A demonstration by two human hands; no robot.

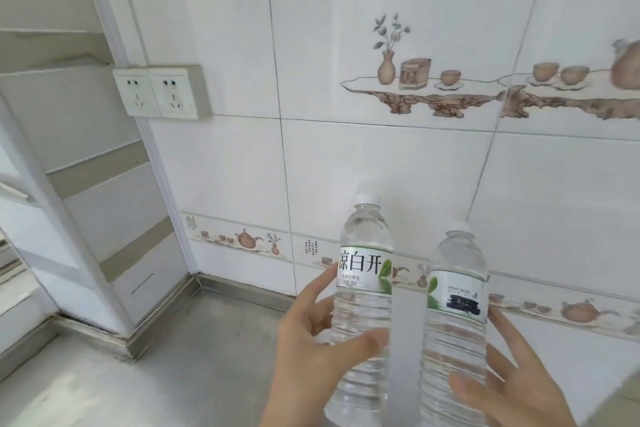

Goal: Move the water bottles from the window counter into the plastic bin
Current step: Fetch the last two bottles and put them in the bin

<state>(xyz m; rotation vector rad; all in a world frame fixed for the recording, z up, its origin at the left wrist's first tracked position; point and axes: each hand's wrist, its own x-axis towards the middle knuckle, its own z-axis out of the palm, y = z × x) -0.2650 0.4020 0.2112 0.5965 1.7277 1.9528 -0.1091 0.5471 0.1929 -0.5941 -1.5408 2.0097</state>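
Bottles stood up tall, one in each hand, caps pointing to 12 o'clock. The left hand (pixel 311 350) wrapped its grip around the left bottle (pixel 363 288), thumb in front and fingers behind. The right hand (pixel 512 378) held the right bottle (pixel 453 308) the same way, just beside the first at 3 o'clock. Both bottles were up over the steel worktop (pixel 207 340) by the tiled wall (pixel 381 156). The plastic bin was not in view, so I could not tell which way it lay.
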